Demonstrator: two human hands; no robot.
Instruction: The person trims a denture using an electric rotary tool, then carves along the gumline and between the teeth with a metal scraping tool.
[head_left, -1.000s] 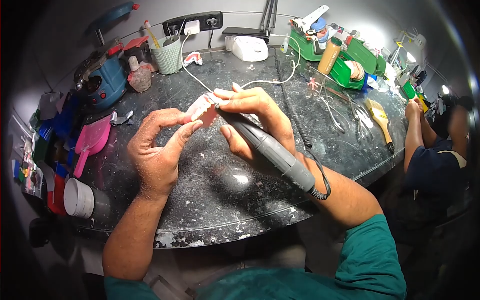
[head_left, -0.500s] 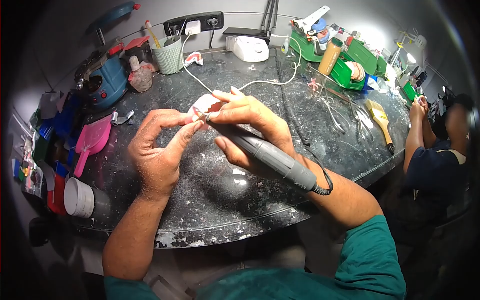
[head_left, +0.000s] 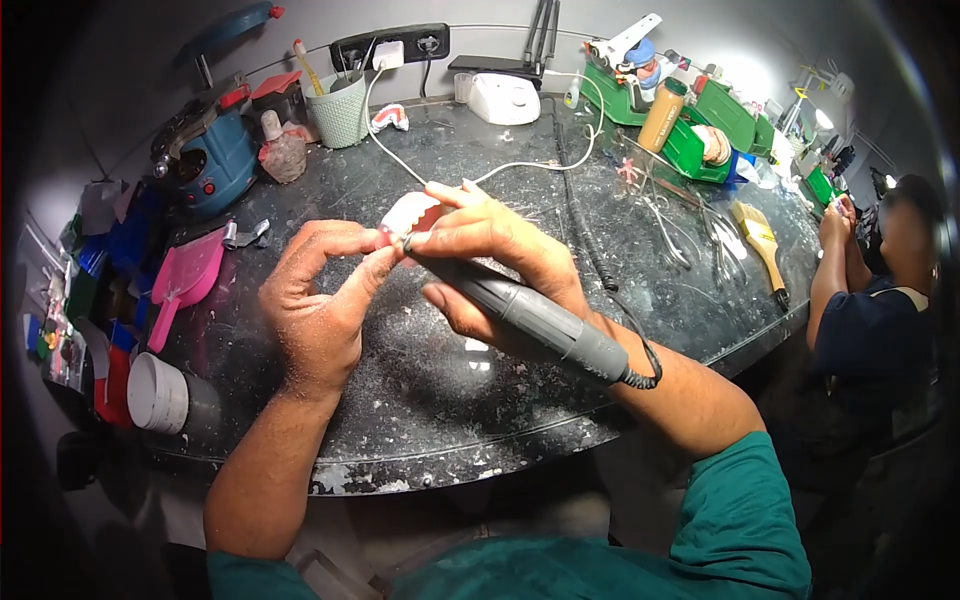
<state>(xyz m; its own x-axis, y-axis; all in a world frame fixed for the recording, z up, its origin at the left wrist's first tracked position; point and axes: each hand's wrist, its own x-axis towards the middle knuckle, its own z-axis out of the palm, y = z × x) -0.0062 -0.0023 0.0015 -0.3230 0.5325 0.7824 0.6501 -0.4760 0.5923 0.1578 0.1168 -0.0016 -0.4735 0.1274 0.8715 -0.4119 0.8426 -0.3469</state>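
Observation:
My left hand (head_left: 318, 295), dusted with pale powder, pinches the near edge of a denture (head_left: 408, 212) between thumb and forefinger. The denture is pink with whitish teeth, and my fingers cover part of it. In my right hand (head_left: 515, 245) is a dark grey rotary handpiece (head_left: 540, 318), gripped like a pen, its cord trailing from the back end. The handpiece's nose is at the denture's near edge, close to my left fingertips. Whether the bur touches the denture I cannot tell. Both hands are above the dusty black bench.
White dust and specks cover the black bench (head_left: 450, 410). A white tub (head_left: 157, 393) and pink dustpan (head_left: 190, 268) lie left; a brush (head_left: 762, 245) and pliers (head_left: 722, 245) right. Behind stand a white control box (head_left: 503, 98) and green bins (head_left: 690, 150). A co-worker (head_left: 870, 310) sits at far right.
The denture has tilted slightly in my fingers, and the handpiece has shifted a little to the left. The co-worker's head has moved.

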